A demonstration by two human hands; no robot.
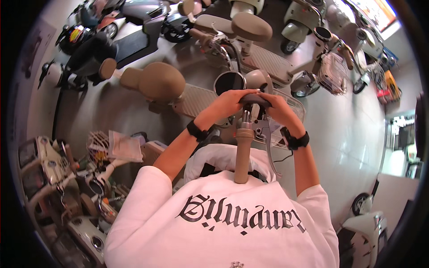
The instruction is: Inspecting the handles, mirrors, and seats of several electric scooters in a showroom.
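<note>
My left hand (232,102) and my right hand (278,108) meet over the handlebar of a beige scooter. Both are closed on a dark brown, rounded piece (255,99) at the bar; its kind is unclear, since my fingers cover its ends. A tan handlebar grip (243,152) points back toward my chest, with a silver brake lever (268,147) beside it. A round dark dial or mirror (230,83) sits just beyond my left hand. Past my fingers is a beige rounded housing (258,79). A white wire basket (296,106) lies beyond my right hand.
The scooter's tan seat (161,84) and ribbed footboard (195,99) stretch to the left. Several parked scooters crowd the far side, including one with a wire basket (333,76). More scooters (89,232) stand close at the lower left, and a pale one (368,230) at the lower right.
</note>
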